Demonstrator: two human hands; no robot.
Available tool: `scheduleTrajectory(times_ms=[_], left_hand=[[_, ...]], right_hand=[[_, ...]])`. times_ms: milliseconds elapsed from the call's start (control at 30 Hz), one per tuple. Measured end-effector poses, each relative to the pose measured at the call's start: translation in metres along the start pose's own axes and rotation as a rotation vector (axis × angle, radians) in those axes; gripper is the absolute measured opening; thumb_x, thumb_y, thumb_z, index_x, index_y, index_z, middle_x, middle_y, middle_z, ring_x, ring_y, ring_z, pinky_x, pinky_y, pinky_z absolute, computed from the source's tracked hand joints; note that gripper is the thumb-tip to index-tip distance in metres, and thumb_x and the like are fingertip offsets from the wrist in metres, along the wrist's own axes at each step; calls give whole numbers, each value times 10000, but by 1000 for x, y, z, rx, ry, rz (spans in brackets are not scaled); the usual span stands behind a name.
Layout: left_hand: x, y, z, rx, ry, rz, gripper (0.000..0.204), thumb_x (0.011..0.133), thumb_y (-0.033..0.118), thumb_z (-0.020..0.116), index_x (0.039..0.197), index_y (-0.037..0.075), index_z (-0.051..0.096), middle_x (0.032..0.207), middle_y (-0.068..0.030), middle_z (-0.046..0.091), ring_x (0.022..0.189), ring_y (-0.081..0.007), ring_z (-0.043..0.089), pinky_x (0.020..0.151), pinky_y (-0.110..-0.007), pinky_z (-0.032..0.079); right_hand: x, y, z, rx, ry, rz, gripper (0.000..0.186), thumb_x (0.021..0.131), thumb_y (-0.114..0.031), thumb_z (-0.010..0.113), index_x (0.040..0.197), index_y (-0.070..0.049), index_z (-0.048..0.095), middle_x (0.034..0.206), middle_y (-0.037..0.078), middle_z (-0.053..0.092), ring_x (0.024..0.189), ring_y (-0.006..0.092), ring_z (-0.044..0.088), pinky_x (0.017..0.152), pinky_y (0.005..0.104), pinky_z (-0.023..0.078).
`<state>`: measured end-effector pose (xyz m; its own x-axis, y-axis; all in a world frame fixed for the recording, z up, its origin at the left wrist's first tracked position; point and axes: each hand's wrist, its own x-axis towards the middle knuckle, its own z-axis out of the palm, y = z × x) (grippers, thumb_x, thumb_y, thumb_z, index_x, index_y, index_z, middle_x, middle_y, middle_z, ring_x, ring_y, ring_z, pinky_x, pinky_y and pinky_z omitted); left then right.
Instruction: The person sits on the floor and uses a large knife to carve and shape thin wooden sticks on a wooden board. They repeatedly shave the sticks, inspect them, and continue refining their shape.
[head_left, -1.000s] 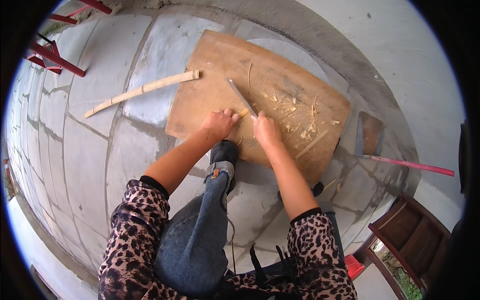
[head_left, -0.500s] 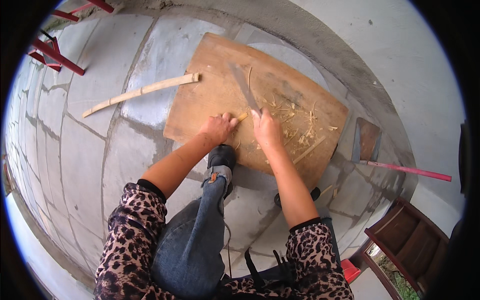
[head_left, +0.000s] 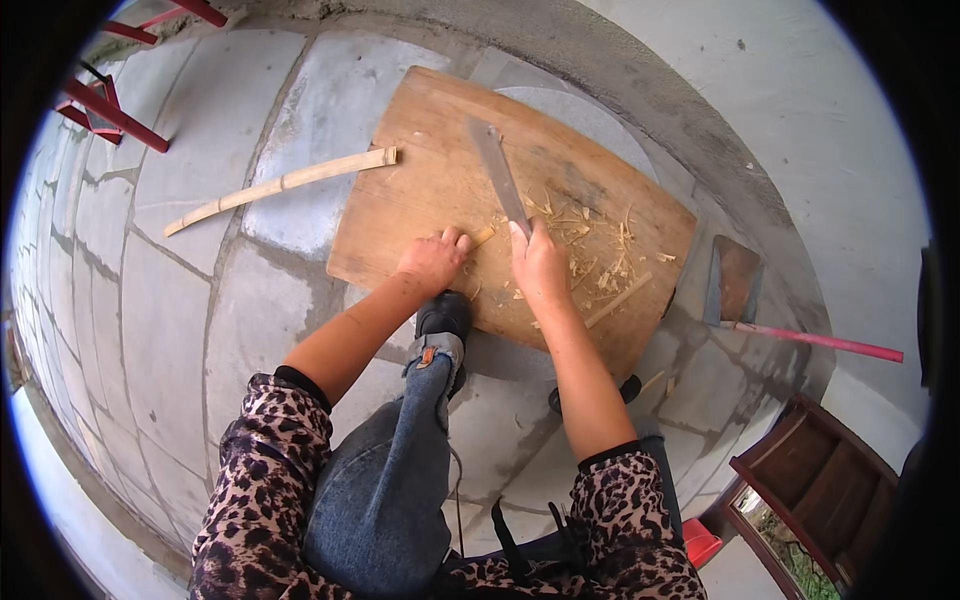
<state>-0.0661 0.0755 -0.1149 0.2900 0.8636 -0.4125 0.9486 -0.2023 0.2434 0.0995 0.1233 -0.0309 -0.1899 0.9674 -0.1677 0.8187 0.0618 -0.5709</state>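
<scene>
My left hand point(head_left: 435, 260) is closed round a short bamboo piece point(head_left: 482, 237), whose yellowish end sticks out past my fingers over the wooden board point(head_left: 430, 120). In my right hand point(head_left: 540, 262) is a cleaver-like knife point(head_left: 496, 172) with a long grey blade, gripped by its handle. The blade slants up and to the left above the board, to the right of the bamboo piece and apart from it. Pale shavings point(head_left: 610, 250) lie scattered right of my right hand. My black shoe point(head_left: 444, 313) is at the board's near edge, below my left hand.
A long split bamboo strip point(head_left: 285, 183) rests with one end on the board's left side. To the right, a dustpan point(head_left: 736, 285) with a pink handle lies by the wall. Red metal legs point(head_left: 115, 112) stand at the far left on the stone-paved floor point(head_left: 170, 330).
My right hand and the knife have shifted slightly to the right, and the blade tip has swung a little. My left hand has barely moved, still holding the bamboo piece.
</scene>
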Motion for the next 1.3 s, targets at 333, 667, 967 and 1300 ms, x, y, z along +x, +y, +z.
scheduleTrajectory(times_ms=[333, 667, 967, 1300], left_hand=[[3, 3, -2, 36, 42, 33, 194, 880, 178, 500, 1061, 109, 489, 1019, -103, 551, 926, -270, 638, 723, -366, 542], [4, 7, -10, 38, 14, 42, 196, 883, 178, 501, 1067, 113, 489, 1029, -102, 551, 938, -269, 631, 714, -379, 542], [-3, 1, 6, -44, 113, -9, 238, 898, 275, 522, 1015, 68, 510, 985, -115, 565, 914, -282, 622, 722, -381, 535], [-23, -1, 12, -523, 351, -278, 186, 787, 238, 672, 870, 104, 574, 888, -71, 574, 909, -269, 583, 758, -388, 485]], right_hand=[[9, 18, 13, -242, -254, 130, 294, 921, -287, 531, 943, 6, 541, 774, 252, 648, 762, 427, 642, 692, 504, 509], [2, 28, 27, -292, -306, 118, 302, 940, -266, 490, 943, 33, 536, 816, 260, 651, 794, 424, 646, 703, 497, 517], [-3, 27, 30, -259, -286, 105, 299, 931, -261, 505, 941, 36, 540, 800, 265, 649, 785, 422, 645, 710, 505, 507], [6, 37, 33, -160, -266, 125, 320, 919, -266, 514, 931, 52, 547, 819, 288, 640, 824, 446, 629, 739, 518, 492]])
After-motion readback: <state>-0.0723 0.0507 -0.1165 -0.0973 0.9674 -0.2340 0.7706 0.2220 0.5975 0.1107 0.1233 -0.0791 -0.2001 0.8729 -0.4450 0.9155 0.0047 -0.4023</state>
